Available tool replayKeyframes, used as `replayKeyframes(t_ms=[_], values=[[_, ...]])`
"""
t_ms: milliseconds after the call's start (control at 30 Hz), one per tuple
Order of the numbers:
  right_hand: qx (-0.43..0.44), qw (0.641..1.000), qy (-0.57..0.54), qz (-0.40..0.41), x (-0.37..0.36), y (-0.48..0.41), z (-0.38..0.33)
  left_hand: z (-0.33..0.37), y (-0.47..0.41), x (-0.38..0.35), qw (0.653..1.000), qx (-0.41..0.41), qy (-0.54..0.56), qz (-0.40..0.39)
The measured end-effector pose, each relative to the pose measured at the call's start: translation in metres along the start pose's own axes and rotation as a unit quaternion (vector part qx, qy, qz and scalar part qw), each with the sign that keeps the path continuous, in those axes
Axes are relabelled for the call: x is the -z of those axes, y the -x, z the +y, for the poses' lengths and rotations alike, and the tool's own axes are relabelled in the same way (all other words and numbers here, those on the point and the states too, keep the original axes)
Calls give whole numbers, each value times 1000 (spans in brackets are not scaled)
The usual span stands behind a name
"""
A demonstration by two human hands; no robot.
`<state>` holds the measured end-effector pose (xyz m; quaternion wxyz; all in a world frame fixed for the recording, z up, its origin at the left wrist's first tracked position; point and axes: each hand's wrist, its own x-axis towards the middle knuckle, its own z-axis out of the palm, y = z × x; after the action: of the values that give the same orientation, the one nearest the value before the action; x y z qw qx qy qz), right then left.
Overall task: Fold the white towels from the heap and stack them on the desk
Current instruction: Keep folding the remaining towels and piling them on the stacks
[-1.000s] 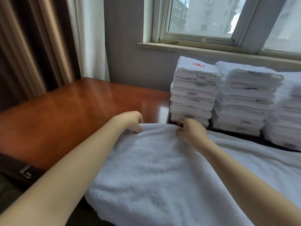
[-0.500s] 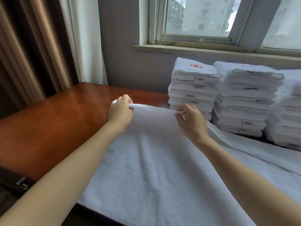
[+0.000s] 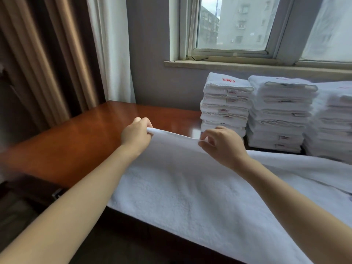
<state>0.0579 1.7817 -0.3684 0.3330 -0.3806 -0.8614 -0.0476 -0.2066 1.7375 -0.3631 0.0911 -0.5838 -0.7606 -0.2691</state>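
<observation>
A large white towel (image 3: 190, 191) lies spread over the near part of the reddish wooden desk (image 3: 76, 141) and hangs over its front edge. Its far edge is lifted off the desk. My left hand (image 3: 136, 135) grips the far left corner of that edge. My right hand (image 3: 222, 144) pinches the same edge further right between thumb and fingers. Behind them, against the wall, stand three stacks of folded white towels: the left stack (image 3: 225, 105), the middle stack (image 3: 280, 113) and the right stack (image 3: 331, 121).
A window sill (image 3: 247, 66) runs above the stacks. Brown and white curtains (image 3: 62, 54) hang at the left. The left half of the desk shows bare wood. A dark drawer front with a metal fitting (image 3: 57, 194) sits below the desk's front left edge.
Both hands took hold of the towel's far edge and raised it off the desk. The lifted edge has come slightly toward me.
</observation>
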Motion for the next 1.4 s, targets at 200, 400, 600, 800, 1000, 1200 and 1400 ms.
replayKeyframes(t_ms=[200,400,600,800,1000,1200,1400], values=[[47,992,-21,-112,-17,26,-24,-15,29,6,988,29,-98,-119],[23,975,-57,-212,-32,44,-37,-10,47,3,944,35,-280,-173],[-65,990,-41,-122,-34,37,-24,12,52,-25,987,-46,-39,-150],[-128,944,36,-303,-61,31,-19,26,47,-60,970,-21,-15,-240],[-115,938,56,-321,-86,25,-14,12,28,-81,952,119,-104,-262],[-98,944,55,-312,-103,5,-22,-10,12,-86,952,163,-124,-227],[-87,949,43,-299,-121,-11,-38,-37,4,-84,952,177,-122,-218]])
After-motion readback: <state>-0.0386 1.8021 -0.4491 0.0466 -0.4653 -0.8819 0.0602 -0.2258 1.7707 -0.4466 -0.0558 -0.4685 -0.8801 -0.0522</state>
